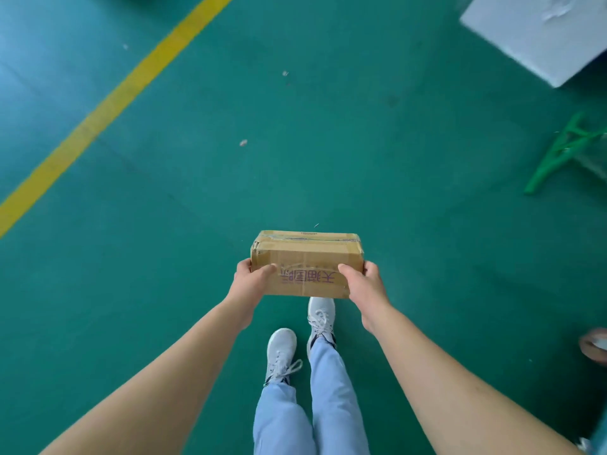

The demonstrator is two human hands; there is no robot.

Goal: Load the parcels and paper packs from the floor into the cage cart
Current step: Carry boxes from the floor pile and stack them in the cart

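A small brown cardboard parcel (307,257) with purple printed characters and clear tape is held in the air above my feet, at the middle of the view. My left hand (251,279) grips its left end, thumb on top. My right hand (363,284) grips its right end the same way. The cage cart is not in view.
Green floor (295,142) with a yellow line (108,103) running diagonally at the left. A large white box (538,34) sits at the top right. Green plastic strapping (558,152) lies at the right edge. Another person's shoe (594,344) shows at the lower right.
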